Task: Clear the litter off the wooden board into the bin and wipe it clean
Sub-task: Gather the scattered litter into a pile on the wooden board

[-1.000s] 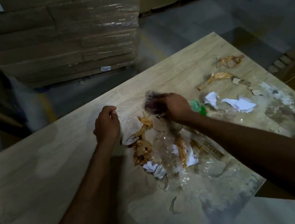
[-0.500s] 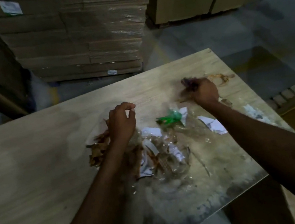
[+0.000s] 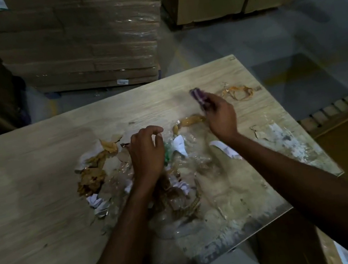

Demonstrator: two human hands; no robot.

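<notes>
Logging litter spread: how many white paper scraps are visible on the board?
3 at least: one white paper scrap between the hands, one beside the right forearm, a crumpled one at the pile's near-left edge. More may be hidden under the plastic and the left hand.

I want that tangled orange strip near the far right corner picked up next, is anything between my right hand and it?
Nothing visible blocks it. The right hand, already clutching a purple cloth, is just left of the orange strip, with only bare wooden board between them. The bin is not in view.
</notes>
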